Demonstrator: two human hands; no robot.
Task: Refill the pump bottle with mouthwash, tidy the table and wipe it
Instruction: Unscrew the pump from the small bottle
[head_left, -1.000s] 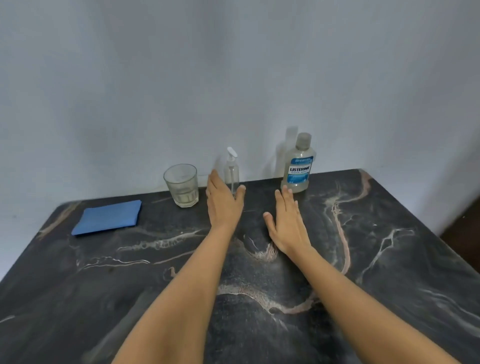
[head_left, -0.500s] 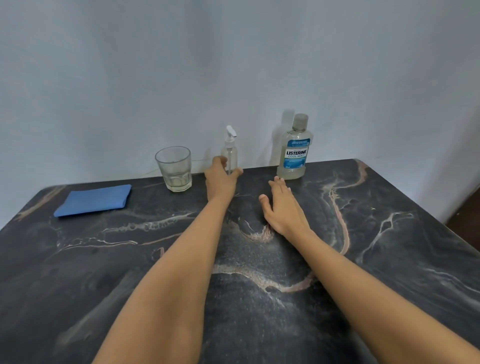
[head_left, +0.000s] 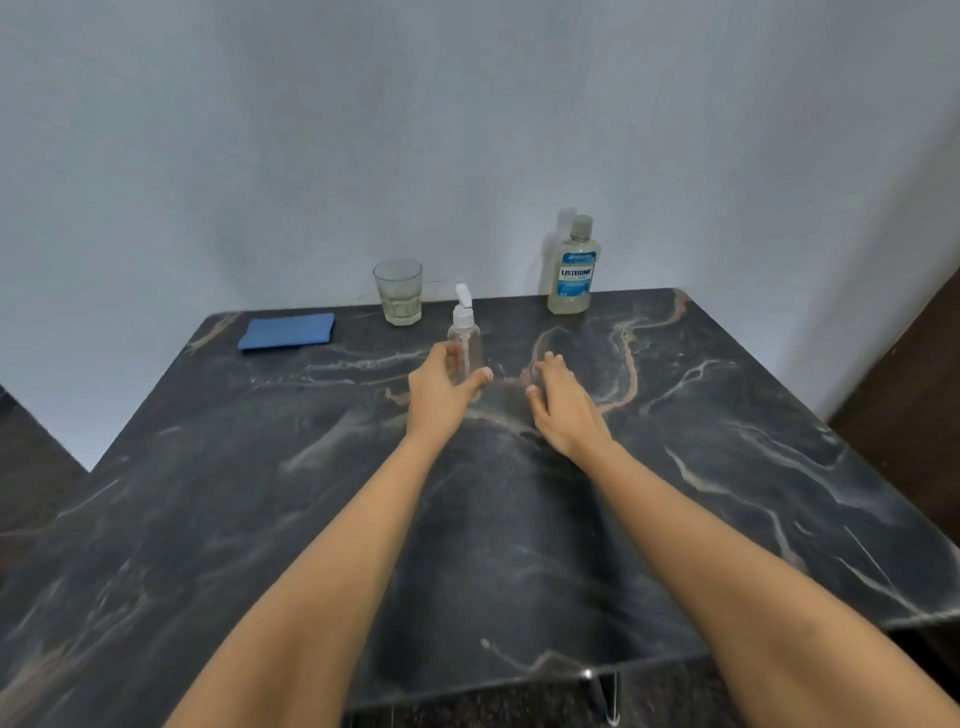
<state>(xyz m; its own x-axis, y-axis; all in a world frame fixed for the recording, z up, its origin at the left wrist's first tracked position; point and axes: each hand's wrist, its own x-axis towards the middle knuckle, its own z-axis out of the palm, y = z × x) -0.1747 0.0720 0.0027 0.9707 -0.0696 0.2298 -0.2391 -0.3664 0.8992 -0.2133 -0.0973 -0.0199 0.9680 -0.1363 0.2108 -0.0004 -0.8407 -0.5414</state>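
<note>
A small clear pump bottle (head_left: 466, 338) with a white pump head stands upright on the dark marble table (head_left: 260, 493). My left hand (head_left: 441, 397) is wrapped around its lower part, thumb on the right side. Just to the right, my right hand (head_left: 563, 408) hovers with fingers spread and holds nothing. At the back of the table, against the wall, stands the mouthwash bottle (head_left: 571, 270) with a blue label and a grey cap.
A drinking glass (head_left: 398, 292) with a little liquid stands at the back, left of the pump bottle. A folded blue cloth (head_left: 287, 331) lies at the back left. The table's edges fall away at left, right and front.
My left hand has closed on the pump bottle and drawn it from the back edge toward me. My right hand lifted and spread its fingers. The view pulled back.
</note>
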